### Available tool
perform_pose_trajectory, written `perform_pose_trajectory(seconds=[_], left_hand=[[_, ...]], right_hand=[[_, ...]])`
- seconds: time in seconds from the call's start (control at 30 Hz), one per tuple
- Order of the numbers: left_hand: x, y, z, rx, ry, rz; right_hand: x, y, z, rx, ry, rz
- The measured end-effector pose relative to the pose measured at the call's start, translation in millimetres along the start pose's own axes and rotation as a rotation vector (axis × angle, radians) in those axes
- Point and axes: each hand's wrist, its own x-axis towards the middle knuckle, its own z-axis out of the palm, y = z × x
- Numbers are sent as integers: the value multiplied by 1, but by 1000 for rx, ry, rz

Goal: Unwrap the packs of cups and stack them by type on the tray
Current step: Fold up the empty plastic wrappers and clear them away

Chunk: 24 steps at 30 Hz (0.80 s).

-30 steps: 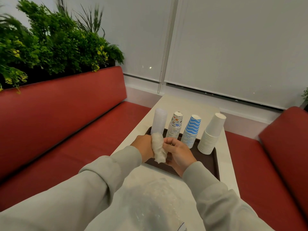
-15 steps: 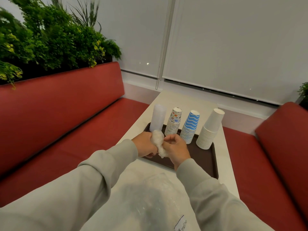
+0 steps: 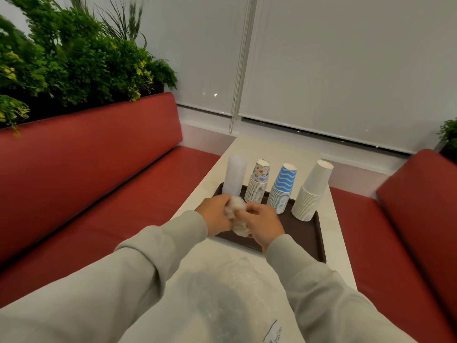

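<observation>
A dark brown tray [image 3: 306,237] holds several upside-down cup stacks in a row: translucent plastic cups [image 3: 235,175] at the left, small patterned paper cups [image 3: 258,183], blue wavy-striped cups [image 3: 283,188] and plain white cups [image 3: 312,191]. At the foot of the translucent stack, my left hand [image 3: 215,215] and my right hand [image 3: 263,224] both grip a bunched clear plastic wrapper [image 3: 237,211], crumpled between them over the tray's near left part.
The tray sits on a white table [image 3: 277,149] between two red benches [image 3: 99,174]. Loose clear wrapping [image 3: 232,293] lies on the table near me. Green plants [image 3: 74,58] stand behind the left bench; window blinds fill the back.
The wrapper has been pushed down the translucent stack and bunched tighter between both hands; the hands have moved slightly forward and lower toward the tray.
</observation>
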Motion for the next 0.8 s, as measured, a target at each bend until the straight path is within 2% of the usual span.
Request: perform_pose_trajectory(seconds=[0.1, 0.2, 0.47, 0.67, 0.8], left_hand=[[2, -5, -2, -242, -21, 14], [3, -7, -2, -534, -50, -31], [6, -16, -6, -822, -84, -94], [5, -21, -12, -810, -74, -164], [5, -24, -5, -839, 77, -202]], right_hand=[[3, 4, -5, 77, 72, 30], [5, 6, -7, 153, 38, 71], [5, 7, -1, 329, -51, 120], [6, 3, 4, 340, -45, 76], [7, 5, 11, 290, 51, 42]])
